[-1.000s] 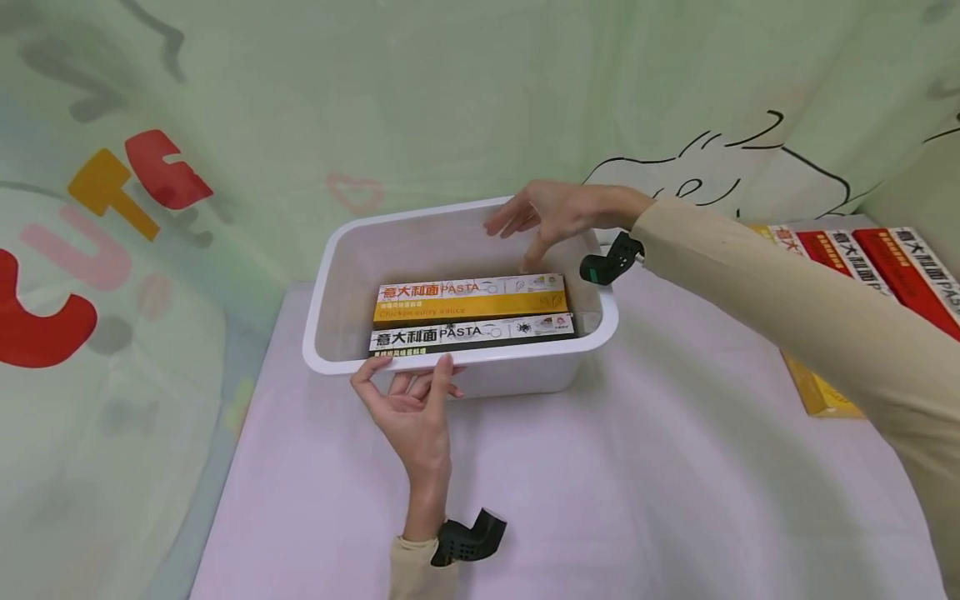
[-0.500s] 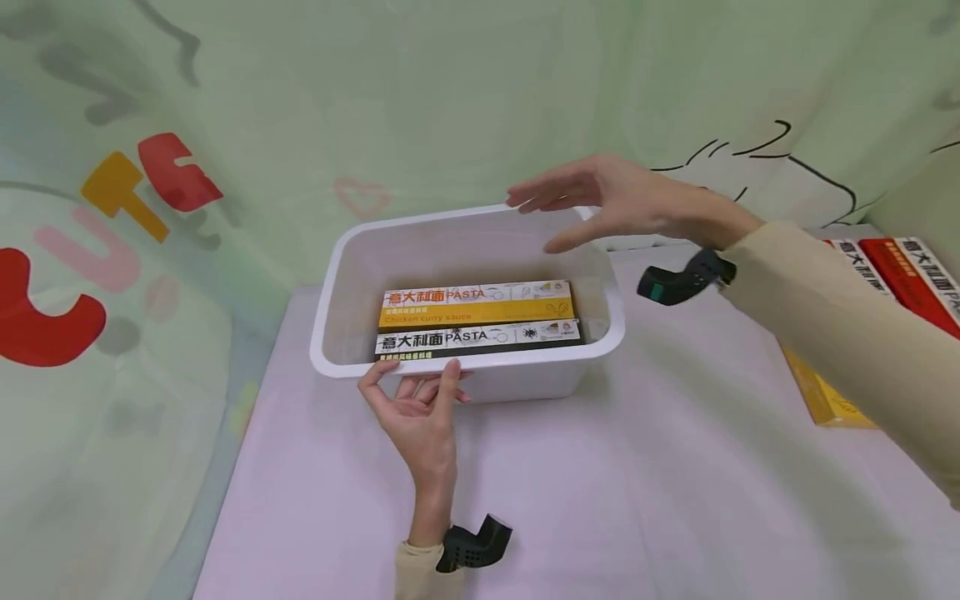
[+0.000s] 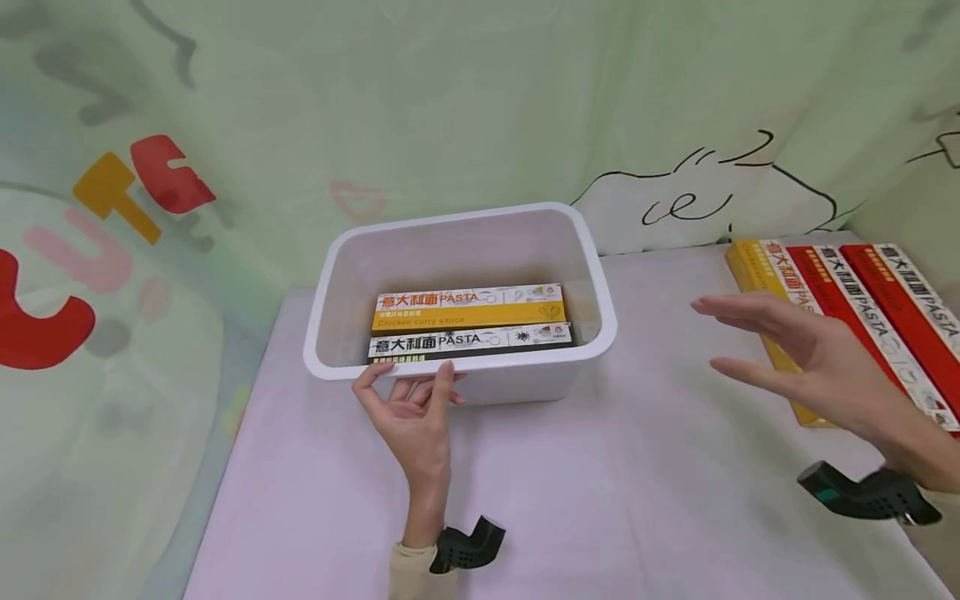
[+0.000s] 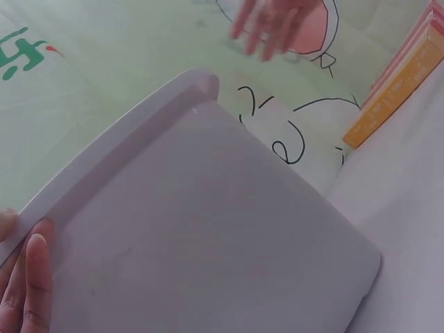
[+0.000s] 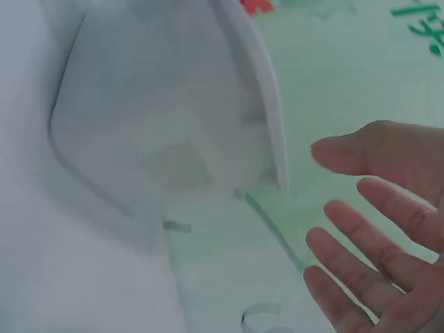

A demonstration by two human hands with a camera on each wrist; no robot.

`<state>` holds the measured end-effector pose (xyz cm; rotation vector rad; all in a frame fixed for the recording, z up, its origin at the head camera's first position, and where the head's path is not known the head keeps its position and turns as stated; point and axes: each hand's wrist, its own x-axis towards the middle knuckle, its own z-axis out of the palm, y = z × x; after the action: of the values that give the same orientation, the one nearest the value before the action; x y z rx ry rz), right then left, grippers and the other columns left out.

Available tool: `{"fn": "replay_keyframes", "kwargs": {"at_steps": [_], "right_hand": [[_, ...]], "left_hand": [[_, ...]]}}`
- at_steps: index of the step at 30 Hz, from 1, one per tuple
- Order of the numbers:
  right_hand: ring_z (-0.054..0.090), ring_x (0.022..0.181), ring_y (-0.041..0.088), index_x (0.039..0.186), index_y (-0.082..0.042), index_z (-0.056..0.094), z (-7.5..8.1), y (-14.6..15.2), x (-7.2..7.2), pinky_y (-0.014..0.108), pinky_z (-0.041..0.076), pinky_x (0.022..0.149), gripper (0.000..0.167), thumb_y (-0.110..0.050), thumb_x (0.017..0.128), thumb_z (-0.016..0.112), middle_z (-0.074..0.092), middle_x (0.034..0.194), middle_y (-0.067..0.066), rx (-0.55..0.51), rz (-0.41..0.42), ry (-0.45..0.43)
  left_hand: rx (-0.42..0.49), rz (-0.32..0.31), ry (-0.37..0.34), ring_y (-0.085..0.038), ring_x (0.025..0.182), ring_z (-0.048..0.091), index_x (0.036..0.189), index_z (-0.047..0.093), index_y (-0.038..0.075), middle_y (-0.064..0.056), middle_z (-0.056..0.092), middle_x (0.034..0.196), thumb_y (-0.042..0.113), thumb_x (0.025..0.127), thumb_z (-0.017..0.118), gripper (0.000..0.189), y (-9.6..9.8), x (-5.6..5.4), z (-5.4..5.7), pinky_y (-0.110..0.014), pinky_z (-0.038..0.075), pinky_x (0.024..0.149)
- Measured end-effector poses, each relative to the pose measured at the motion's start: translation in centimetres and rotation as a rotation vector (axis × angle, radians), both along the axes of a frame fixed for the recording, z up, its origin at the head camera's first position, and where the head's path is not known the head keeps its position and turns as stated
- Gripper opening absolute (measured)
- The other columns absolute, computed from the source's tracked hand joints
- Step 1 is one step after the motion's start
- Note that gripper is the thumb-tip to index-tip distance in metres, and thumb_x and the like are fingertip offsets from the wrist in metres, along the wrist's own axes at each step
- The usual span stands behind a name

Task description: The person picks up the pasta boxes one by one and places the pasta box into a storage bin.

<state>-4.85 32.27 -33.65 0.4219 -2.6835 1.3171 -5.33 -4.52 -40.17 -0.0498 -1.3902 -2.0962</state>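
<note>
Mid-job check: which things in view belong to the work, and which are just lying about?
Part of the work, I judge:
white bin, gripped at its rim by the left hand
yellow box and black box inside it
right hand, holding nothing
probably the second yellow box and two red boxes at the right

Just around it:
printed backdrop
table cover
black wrist devices

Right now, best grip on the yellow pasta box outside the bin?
I'd take the yellow pasta box along its long left edge, the right hand coming from its left, thumb on top: that side is exposed, while the adjacent red box lies close along the other, leaving little visible finger room.
</note>
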Motion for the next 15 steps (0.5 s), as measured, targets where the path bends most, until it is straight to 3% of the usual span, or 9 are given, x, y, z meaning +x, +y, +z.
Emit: {"fn": "replay_keyframes", "kwargs": {"at_steps": [2, 3, 5, 7, 9, 10, 13, 15], "right_hand": [[0.040, 0.139, -0.009, 0.154, -0.019, 0.050, -1.8, 2.0, 1.7, 0.002, 0.034, 0.107, 0.068, 0.000, 0.094, 0.076, 0.049, 0.153, -0.022, 0.033, -0.141, -0.062], [0.035, 0.145, -0.006, 0.157, -0.023, 0.046, -2.7, 3.0, 2.4, 0.011, 0.033, 0.116, 0.068, -0.006, 0.097, 0.074, 0.043, 0.157, -0.021, 0.046, -0.208, -0.104], [0.024, 0.151, -0.004, 0.161, -0.030, 0.037, -4.6, 5.3, 3.8, 0.015, 0.024, 0.121, 0.071, -0.014, 0.101, 0.071, 0.033, 0.164, -0.020, 0.082, -0.329, -0.161], [0.014, 0.156, 0.001, 0.164, -0.035, 0.028, -6.2, 7.3, 4.8, 0.030, 0.014, 0.128, 0.076, -0.019, 0.103, 0.068, 0.022, 0.170, -0.017, 0.098, -0.429, -0.208], [0.011, 0.159, 0.006, 0.165, -0.037, 0.022, -7.7, 9.0, 5.5, 0.039, 0.013, 0.129, 0.078, -0.020, 0.103, 0.067, 0.017, 0.173, -0.010, 0.096, -0.497, -0.239], [0.011, 0.159, 0.006, 0.166, -0.037, 0.020, -8.4, 9.7, 5.8, 0.035, 0.013, 0.128, 0.079, -0.021, 0.103, 0.066, 0.015, 0.174, -0.008, 0.099, -0.528, -0.247], [0.011, 0.161, 0.021, 0.167, -0.036, 0.014, -9.7, 10.7, 6.4, 0.054, 0.013, 0.129, 0.081, -0.024, 0.104, 0.064, 0.010, 0.175, 0.001, 0.073, -0.618, -0.318], [0.013, 0.159, 0.030, 0.167, -0.034, 0.013, -10.4, 10.7, 6.5, 0.055, 0.014, 0.129, 0.081, -0.025, 0.104, 0.063, 0.009, 0.175, 0.006, 0.059, -0.653, -0.352]], "left_hand": [[0.000, -0.003, -0.006, -0.024, 0.068, 0.075, 0.126, 0.032, 0.002, -0.020, 0.072, 0.101, -0.009, 0.088, 0.078, 0.060, 0.1, 0.0, -0.1, -0.026, 0.060, 0.053], [-0.001, -0.007, -0.010, -0.022, 0.068, 0.075, 0.126, 0.031, 0.002, -0.020, 0.072, 0.101, -0.008, 0.089, 0.078, 0.061, 0.1, 0.0, -0.1, -0.026, 0.060, 0.053], [-0.005, -0.015, -0.019, -0.021, 0.069, 0.075, 0.126, 0.031, 0.002, -0.019, 0.071, 0.100, -0.007, 0.089, 0.078, 0.061, 0.2, 0.1, -0.1, -0.026, 0.060, 0.053], [-0.007, -0.019, -0.021, -0.021, 0.070, 0.075, 0.127, 0.030, 0.001, -0.019, 0.071, 0.100, -0.007, 0.090, 0.077, 0.061, 0.3, 0.2, 0.0, -0.026, 0.061, 0.053], [-0.009, -0.014, -0.016, -0.022, 0.071, 0.076, 0.127, 0.028, -0.002, -0.019, 0.072, 0.101, -0.007, 0.090, 0.077, 0.062, 0.2, 0.2, 0.0, -0.026, 0.061, 0.053], [-0.007, -0.012, -0.010, -0.023, 0.071, 0.076, 0.128, 0.028, -0.003, -0.020, 0.071, 0.101, -0.007, 0.090, 0.077, 0.062, 0.2, 0.2, 0.1, -0.026, 0.061, 0.053], [-0.009, -0.005, 0.001, -0.024, 0.071, 0.076, 0.128, 0.028, -0.004, -0.021, 0.071, 0.101, -0.008, 0.090, 0.077, 0.062, 0.1, 0.1, 0.0, -0.026, 0.060, 0.053], [-0.010, -0.004, 0.007, -0.024, 0.071, 0.076, 0.127, 0.029, -0.002, -0.021, 0.072, 0.101, -0.008, 0.090, 0.077, 0.061, -0.1, 0.0, -0.1, -0.026, 0.060, 0.053]]}}
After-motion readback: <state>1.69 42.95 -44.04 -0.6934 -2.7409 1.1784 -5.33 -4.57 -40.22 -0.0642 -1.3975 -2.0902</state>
